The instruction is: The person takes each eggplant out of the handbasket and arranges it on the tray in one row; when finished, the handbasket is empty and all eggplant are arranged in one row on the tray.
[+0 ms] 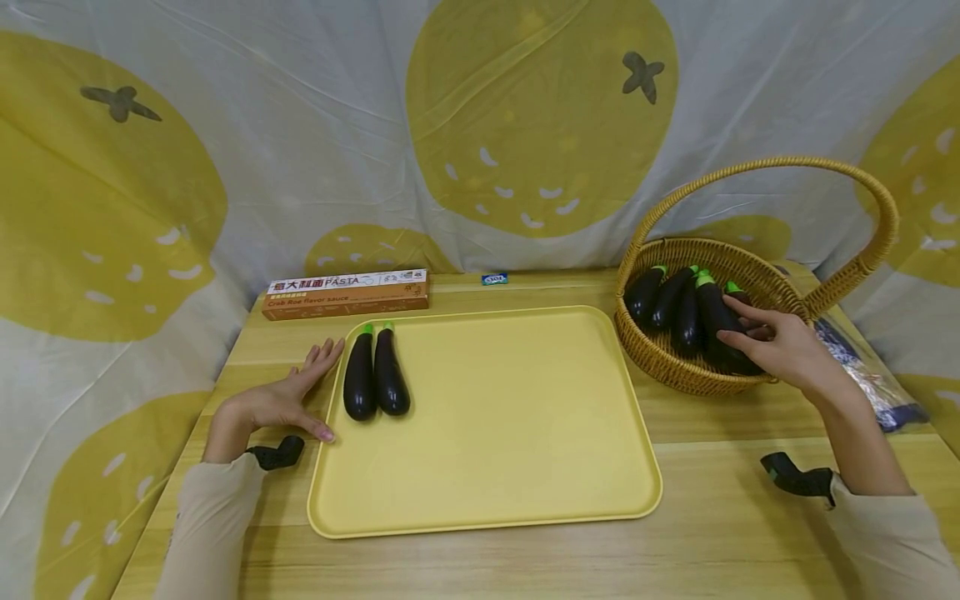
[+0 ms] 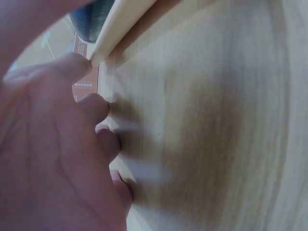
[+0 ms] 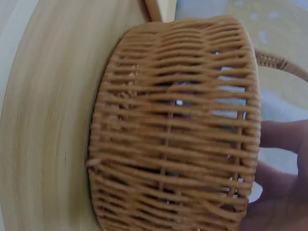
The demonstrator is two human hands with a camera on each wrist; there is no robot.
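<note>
In the head view two dark eggplants [image 1: 360, 377] lie side by side at the left end of a yellow tray [image 1: 487, 527]. The left hand [image 1: 281, 400] rests with spread fingers at the tray's left rim; in the left wrist view its fingertips [image 2: 98, 108] touch the table. At the right, the right hand [image 1: 783, 346] reaches into a wicker basket [image 1: 682, 375] and grips an eggplant [image 1: 718, 317] with thumb and fingers. Several other eggplants [image 1: 642, 297] lie in the basket. In the right wrist view the basket wall [image 3: 173, 125] hides most of what the right hand [image 3: 281, 178] holds.
A pasta box [image 1: 345, 295] lies behind the tray's back left corner. Behind the tray's back edge is a small blue-green packet [image 1: 494, 279]. A plastic bag [image 1: 870, 375] lies right of the basket, whose tall handle [image 1: 765, 162] arches above it. Patterned cloth [image 1: 322, 125] hangs behind the table.
</note>
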